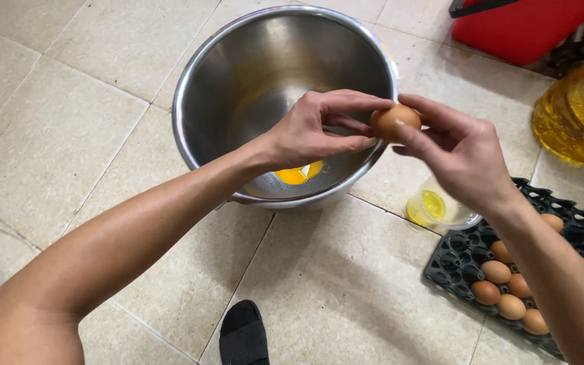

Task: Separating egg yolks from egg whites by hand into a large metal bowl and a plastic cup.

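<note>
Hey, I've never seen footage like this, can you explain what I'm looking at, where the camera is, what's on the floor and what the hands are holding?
There is one picture, from a camera worn on a person's head, looking down at their own two bare arms. The left hand and right hand together hold a brown egg over a large round steel bowl; yellow egg yolk shows in its bottom. All this sits on a pale tiled floor. On the right lie a black egg tray with several brown eggs, a small clear plastic cup, a bottle of yellow oil and a red container. A dark sandal shows below.
</note>
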